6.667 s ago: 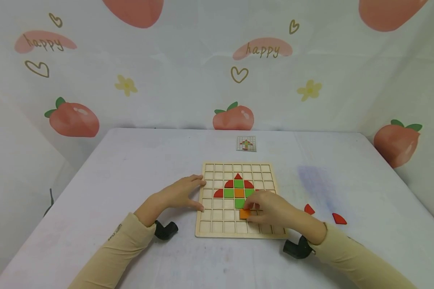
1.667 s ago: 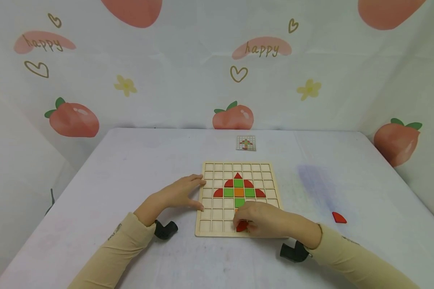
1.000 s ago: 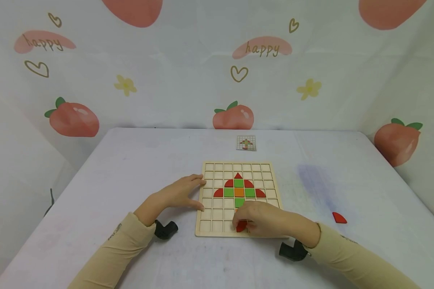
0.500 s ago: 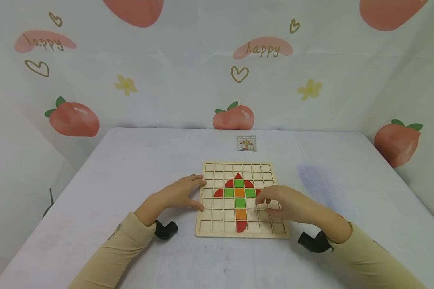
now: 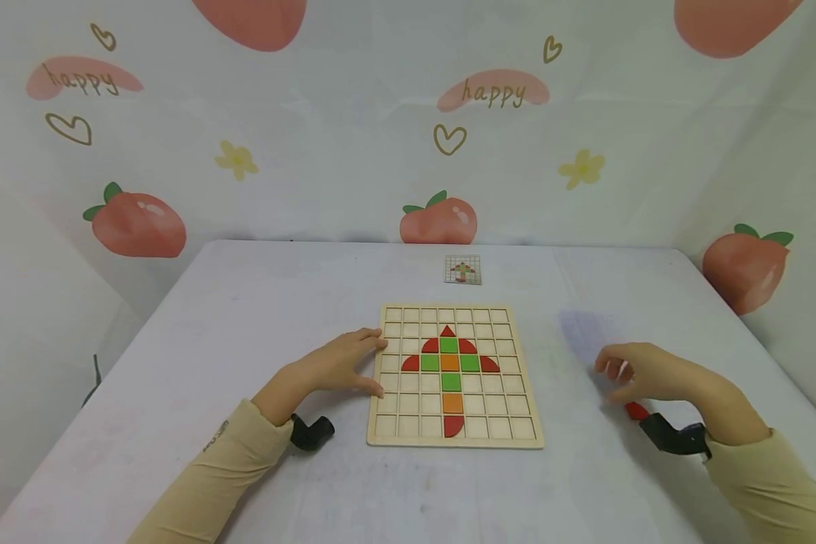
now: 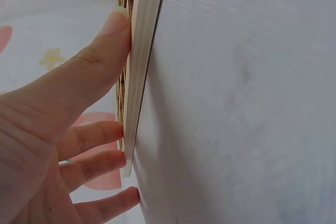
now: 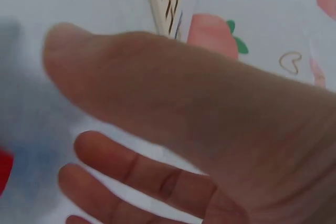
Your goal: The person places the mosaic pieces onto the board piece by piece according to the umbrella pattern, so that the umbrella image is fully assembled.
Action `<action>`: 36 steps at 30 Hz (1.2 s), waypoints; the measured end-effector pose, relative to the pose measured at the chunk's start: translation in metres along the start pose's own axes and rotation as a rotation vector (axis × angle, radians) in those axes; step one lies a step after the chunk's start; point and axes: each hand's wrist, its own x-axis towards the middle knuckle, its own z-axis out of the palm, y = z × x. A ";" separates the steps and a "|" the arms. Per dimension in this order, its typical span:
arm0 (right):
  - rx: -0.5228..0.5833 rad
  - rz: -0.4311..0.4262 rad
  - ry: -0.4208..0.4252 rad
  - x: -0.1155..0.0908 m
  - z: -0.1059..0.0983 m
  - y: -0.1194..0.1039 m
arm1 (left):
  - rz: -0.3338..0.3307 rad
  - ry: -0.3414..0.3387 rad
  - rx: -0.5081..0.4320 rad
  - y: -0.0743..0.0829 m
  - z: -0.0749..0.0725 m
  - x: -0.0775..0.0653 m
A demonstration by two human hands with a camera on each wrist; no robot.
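A square wooden grid board (image 5: 421, 427) lies on the table, with red, green and orange pieces set in its cells in a rocket-like shape. In its bottom row sits a red quarter-round piece (image 5: 453, 426), just below an orange square (image 5: 452, 403). My left hand (image 5: 333, 366) rests against the board's left edge, thumb and fingertips on the rim in the left wrist view. Off to the right, my right hand (image 5: 659, 374) hovers with loosely bent fingers and nothing between them. A loose red piece (image 5: 635, 411) lies below its thumb, partly hidden by the hand and wrist camera.
Behind the board lies a small pattern card (image 5: 462, 270) printed with a similar figure on a grid. Black camera mounts stick out by the left wrist (image 5: 313, 434) and the right wrist. A printed cloth backdrop (image 5: 340, 151) rises behind the table.
The right hand put an orange square and a red quarter-round into the board's lower cells, let go, and moved right to the loose red piece. The left hand stayed at the board's edge.
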 end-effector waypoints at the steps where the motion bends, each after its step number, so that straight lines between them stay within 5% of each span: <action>1: 0.003 0.026 -0.014 -0.003 0.000 0.005 | 0.001 0.001 0.000 0.000 0.000 0.000; 19: 0.033 -0.008 -0.039 -0.014 0.010 0.029 | 0.001 -0.001 0.000 0.000 0.000 0.001; 30: 0.055 -0.013 0.000 -0.007 0.008 -0.004 | -0.003 -0.002 -0.003 -0.001 0.000 0.000; 36: 0.038 -0.169 0.067 0.002 0.009 -0.030 | -0.002 0.002 -0.004 0.000 0.000 0.000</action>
